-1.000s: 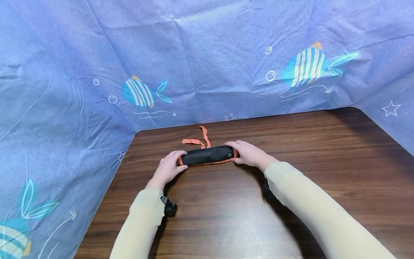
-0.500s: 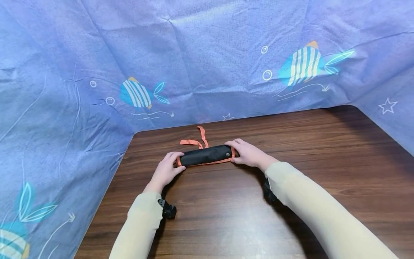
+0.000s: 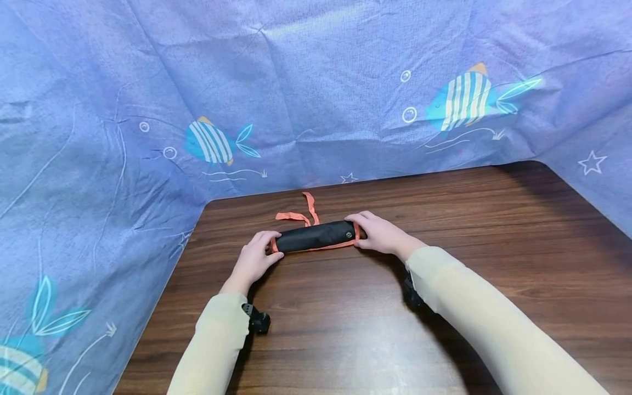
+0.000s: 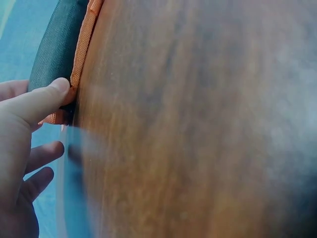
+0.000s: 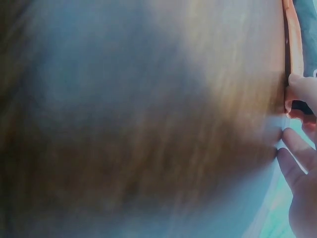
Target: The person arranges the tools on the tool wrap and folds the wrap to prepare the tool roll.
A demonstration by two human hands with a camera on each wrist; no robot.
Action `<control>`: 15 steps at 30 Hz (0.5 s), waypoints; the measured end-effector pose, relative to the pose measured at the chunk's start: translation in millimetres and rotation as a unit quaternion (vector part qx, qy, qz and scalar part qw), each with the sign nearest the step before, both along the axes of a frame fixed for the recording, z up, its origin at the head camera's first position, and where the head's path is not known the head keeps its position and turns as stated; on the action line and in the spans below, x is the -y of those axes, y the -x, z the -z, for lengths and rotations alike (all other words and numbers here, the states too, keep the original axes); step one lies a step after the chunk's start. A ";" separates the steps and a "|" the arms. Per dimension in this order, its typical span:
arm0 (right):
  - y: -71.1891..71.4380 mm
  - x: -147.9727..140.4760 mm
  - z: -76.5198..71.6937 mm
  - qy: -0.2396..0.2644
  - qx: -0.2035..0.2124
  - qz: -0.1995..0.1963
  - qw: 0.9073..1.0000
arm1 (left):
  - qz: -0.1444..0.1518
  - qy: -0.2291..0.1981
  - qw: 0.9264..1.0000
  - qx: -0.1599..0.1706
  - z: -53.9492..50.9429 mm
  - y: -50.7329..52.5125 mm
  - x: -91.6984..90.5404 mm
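A rolled black fabric bundle [image 3: 313,237] with orange edging lies across the table toward its far side. Two orange ties [image 3: 312,207] trail from its back edge, and a small metal eyelet [image 3: 348,235] shows near its right end. My left hand [image 3: 252,260] grips the left end, thumb on the near side and fingers over the far side. At the right end, my right hand [image 3: 382,236] holds the roll in the same way. In the left wrist view the thumb [image 4: 49,96] presses on the black cloth. What is inside the roll is hidden.
The brown wood-grain table [image 3: 336,307] reaches back to a blue fish-print cloth [image 3: 316,99] hanging behind and at both sides. A small black device [image 3: 258,319] sits at the left wrist, another [image 3: 411,293] at the right.
The head view has shifted slightly. Both hands keep their hold on the ends of the roll, which stays in place on the table.
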State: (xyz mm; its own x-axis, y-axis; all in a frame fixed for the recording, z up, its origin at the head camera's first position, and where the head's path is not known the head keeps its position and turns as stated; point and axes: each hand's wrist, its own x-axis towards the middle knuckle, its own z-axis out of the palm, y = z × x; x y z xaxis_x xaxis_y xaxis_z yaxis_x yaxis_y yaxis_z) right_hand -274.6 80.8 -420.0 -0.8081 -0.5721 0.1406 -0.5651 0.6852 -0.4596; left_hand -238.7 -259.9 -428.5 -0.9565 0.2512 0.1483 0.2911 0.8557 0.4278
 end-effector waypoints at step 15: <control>-0.5 -31.4 -0.2 0.049 0.059 0.021 0.997 | -0.005 -0.003 1.000 0.012 -2.5 -0.3 11.4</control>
